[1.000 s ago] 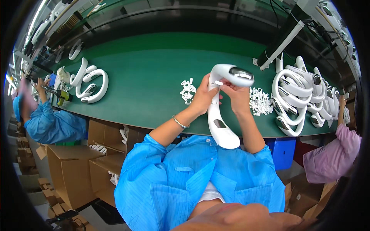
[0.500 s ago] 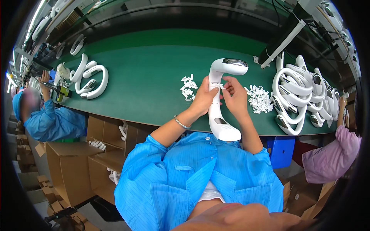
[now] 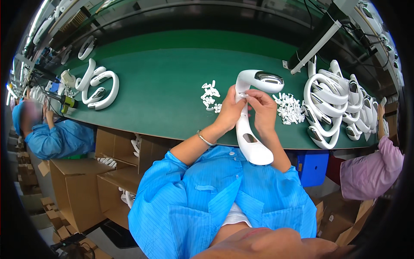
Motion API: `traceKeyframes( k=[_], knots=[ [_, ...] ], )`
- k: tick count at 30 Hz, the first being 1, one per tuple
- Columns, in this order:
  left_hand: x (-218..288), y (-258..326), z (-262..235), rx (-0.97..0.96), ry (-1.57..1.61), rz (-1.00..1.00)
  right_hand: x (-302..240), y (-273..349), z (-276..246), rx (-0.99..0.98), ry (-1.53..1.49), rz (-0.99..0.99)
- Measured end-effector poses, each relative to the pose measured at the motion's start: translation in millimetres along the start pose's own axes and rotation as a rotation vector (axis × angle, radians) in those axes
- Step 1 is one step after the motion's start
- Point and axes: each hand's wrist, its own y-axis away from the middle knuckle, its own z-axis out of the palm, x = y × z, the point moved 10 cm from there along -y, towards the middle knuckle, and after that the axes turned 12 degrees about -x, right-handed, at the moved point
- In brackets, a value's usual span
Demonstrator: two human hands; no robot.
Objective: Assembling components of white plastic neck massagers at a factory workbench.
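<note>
My left hand (image 3: 230, 113) is wrapped round the middle of a curved white plastic housing (image 3: 256, 151) with glossy dark-silver patches near both ends. I hold it above the table's front edge, one end toward me and the other pointing away and right. At its middle, the thumb and fingers of my right hand (image 3: 264, 108) pinch a small white plastic piece (image 3: 243, 95) against the housing; my fingers partly cover it. A small pile of white plastic pieces (image 3: 210, 95) lies left of my hands. A larger pile of similar pieces (image 3: 290, 108) lies to the right.
Many curved white housings (image 3: 330, 101) are heaped at the right of the green table (image 3: 159, 86). Several more housings (image 3: 103, 90) lie at the left. Co-workers sit at both ends, beside a power screwdriver (image 3: 67, 100) at the left. Cardboard boxes (image 3: 77, 190) and a blue bin (image 3: 314, 168) stand below.
The housing has turned slightly, its far end shifting right and toward me. My right fingers have closed in on its middle. The co-worker at left has lowered a hand.
</note>
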Motion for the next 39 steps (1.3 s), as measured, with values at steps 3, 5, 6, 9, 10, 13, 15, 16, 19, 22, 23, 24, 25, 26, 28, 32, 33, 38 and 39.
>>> traceKeyframes(
  k=[3,5,6,9,10,13,15,16,19,22,23,24,25,26,28,32,33,38,39],
  knots=[
    [2,1,4,-0.023,-0.086,0.028,16,7,-8,0.121,0.006,0.104],
    [4,2,3,-0.029,-0.142,0.061,18,10,-10,0.149,-0.005,0.097],
    [6,2,4,-0.052,-0.138,0.095,20,12,-13,0.179,-0.016,0.088],
    [13,6,10,-0.093,-0.089,0.132,21,12,-22,0.153,0.065,0.065],
    [15,7,12,-0.11,-0.044,0.136,21,11,-22,0.127,0.081,0.061],
    [13,10,16,-0.157,0.076,0.116,4,11,-13,0.09,0.131,0.02],
    [13,12,18,-0.146,0.061,0.112,-20,9,-2,0.076,0.17,-0.076],
    [13,13,18,-0.135,0.044,0.109,-19,8,-2,0.077,0.171,-0.075],
    [9,13,16,-0.13,0.012,0.106,-14,7,-1,0.054,0.102,-0.032],
    [12,14,13,-0.085,-0.046,0.16,3,12,-7,0.044,0.134,0.137],
    [13,14,14,-0.085,-0.046,0.159,-13,12,-9,0.042,0.393,-0.141],
    [22,17,14,-0.083,-0.156,0.208,-16,13,-5,0.006,0.312,-0.208],
    [30,19,15,-0.081,-0.266,0.256,-11,10,-4,-0.071,0.334,-0.14],
    [31,18,13,-0.077,-0.266,0.256,-6,8,-6,-0.148,0.355,-0.071],
    [28,16,13,-0.098,-0.257,0.229,7,9,-11,-0.174,0.317,-0.103],
    [20,15,6,-0.072,-0.082,0.175,15,4,-20,-0.006,0.261,-0.118],
    [15,13,3,-0.071,-0.053,0.158,8,3,-10,0.003,0.165,-0.041],
    [10,8,-10,-0.016,-0.151,0.108,48,-13,-8,-0.075,-0.02,0.166],
    [10,9,-13,0.039,-0.038,0.135,49,-16,-8,-0.045,-0.043,0.17]
  ],
)
